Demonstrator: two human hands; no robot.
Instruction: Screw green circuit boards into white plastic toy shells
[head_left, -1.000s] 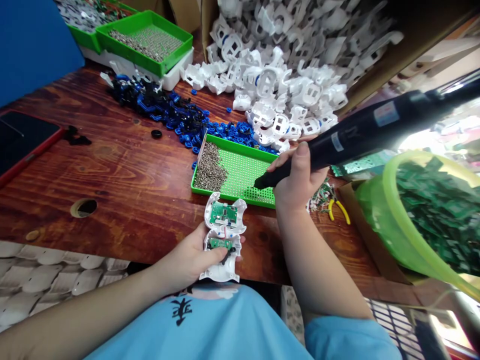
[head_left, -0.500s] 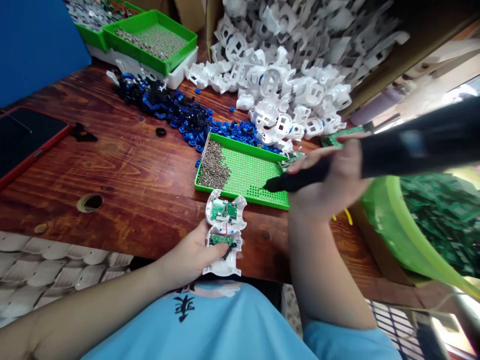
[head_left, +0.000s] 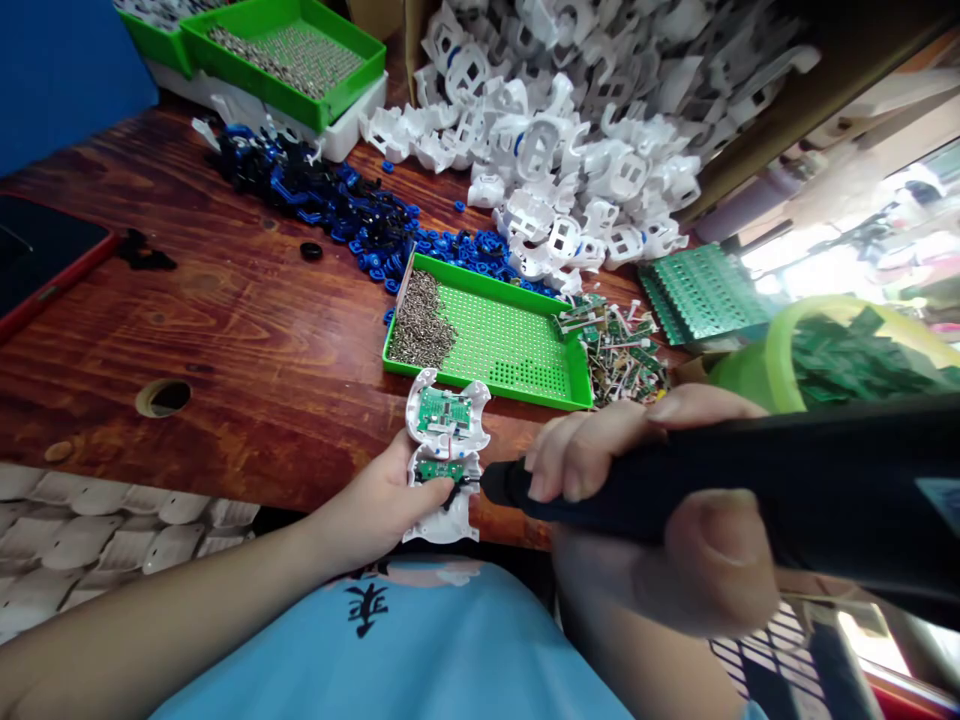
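My left hand [head_left: 375, 505] grips a white plastic shell [head_left: 447, 455] at the near table edge; two small green circuit boards sit inside it. My right hand [head_left: 660, 510] is wrapped around a black electric screwdriver [head_left: 750, 490], held nearly level, its tip touching the lower board of the shell. Just beyond lies a green perforated screw tray [head_left: 499, 345] with a heap of small screws [head_left: 420, 325] at its left end.
A big pile of white shells [head_left: 570, 130] fills the back, with blue and black parts [head_left: 330, 205] to its left. More green trays [head_left: 285, 55] stand far left. Loose circuit boards [head_left: 622, 355] and a green basin of boards [head_left: 847, 365] sit right. A phone [head_left: 37, 260] lies left.
My right hand carried the screwdriver from the green screw tray back toward me and down to the shell. The left hand kept the shell in place.
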